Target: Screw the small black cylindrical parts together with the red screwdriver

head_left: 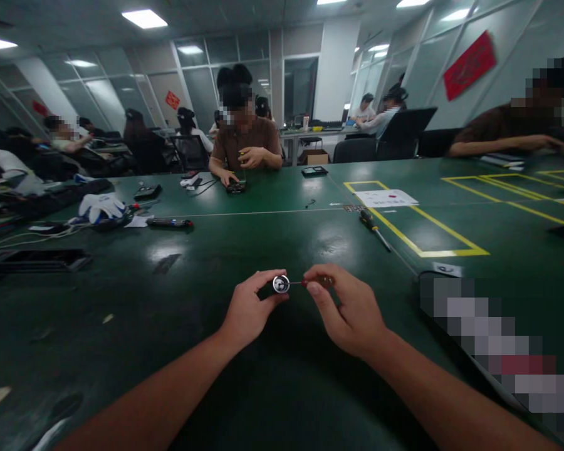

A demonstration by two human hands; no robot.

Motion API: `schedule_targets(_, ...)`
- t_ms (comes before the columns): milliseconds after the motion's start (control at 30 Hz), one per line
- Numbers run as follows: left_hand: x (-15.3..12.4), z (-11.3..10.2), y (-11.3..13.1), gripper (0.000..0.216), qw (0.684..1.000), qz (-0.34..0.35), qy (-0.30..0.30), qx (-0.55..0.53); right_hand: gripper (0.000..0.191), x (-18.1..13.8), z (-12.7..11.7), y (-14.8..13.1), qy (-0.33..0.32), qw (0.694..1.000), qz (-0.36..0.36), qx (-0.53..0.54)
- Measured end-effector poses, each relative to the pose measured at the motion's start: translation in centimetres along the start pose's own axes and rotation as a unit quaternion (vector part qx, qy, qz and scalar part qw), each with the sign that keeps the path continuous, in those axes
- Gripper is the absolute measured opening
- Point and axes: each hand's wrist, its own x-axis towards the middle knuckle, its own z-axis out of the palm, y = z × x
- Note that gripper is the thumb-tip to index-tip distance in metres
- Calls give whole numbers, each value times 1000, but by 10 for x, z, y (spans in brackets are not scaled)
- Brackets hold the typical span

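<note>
Above the worktop (169,326) I see my left hand (249,311) with its grip pinched on a disc (281,284), and my right hand (352,313) gripping a red tool (305,283) pointed at it.

Head-worn view, forward and down, near left hand (249,311) and right hand (352,313)

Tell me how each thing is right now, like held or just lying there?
left hand, pinching the round metal part
right hand, gripping the thin red tool
round metal part, held above the table
thin red tool, level, tip at the part
black-and-yellow screwdriver, lying loose on the table
white gloves, heaped, unworn
paper sheet, lying flat
</note>
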Motion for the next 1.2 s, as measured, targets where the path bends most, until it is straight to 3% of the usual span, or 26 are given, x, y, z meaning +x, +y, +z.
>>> schedule_targets(967, 3, -2, 0, 36, 1000, -3, 14, 18, 11, 1, -1, -1, -37, 999, 0, 9)
schedule_targets(1200, 3, -1, -7, 37, 999, 20, 26, 3, 12, 1, 1, -5, -75, 991, 72, 79)
